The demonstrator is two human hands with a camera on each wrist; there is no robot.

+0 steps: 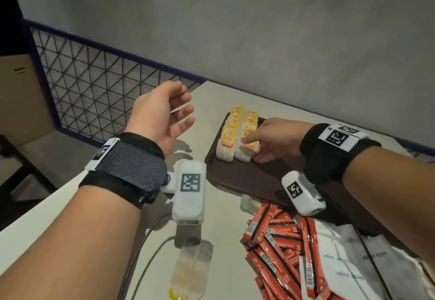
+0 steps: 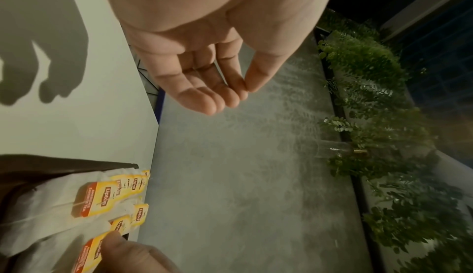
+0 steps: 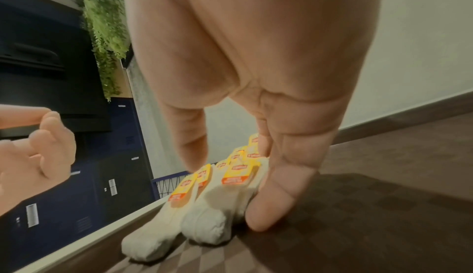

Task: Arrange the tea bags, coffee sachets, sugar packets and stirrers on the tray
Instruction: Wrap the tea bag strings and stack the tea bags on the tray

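Note:
Two rows of white tea bags (image 1: 235,135) with yellow tags lie at the far left of a brown tray (image 1: 247,177). My right hand (image 1: 253,149) rests on the right row (image 3: 238,174): the thumb touches a tag on top, and straight fingers (image 3: 281,186) press against the row's side. My left hand (image 1: 186,111) hovers over the table's left edge, relaxed and holding nothing; its fingers (image 2: 217,95) hang loosely bent. Red coffee sachets (image 1: 277,241) lie heaped on the table near the tray, beside white sugar packets (image 1: 336,264). I see no stirrers.
One loose tea bag (image 1: 193,266) lies on the table near me, and another (image 1: 249,204) at the tray's near edge. A dark cable (image 1: 141,241) runs across the table. A wire-mesh railing (image 1: 94,83) borders the left side, with a cardboard box (image 1: 18,99) beyond.

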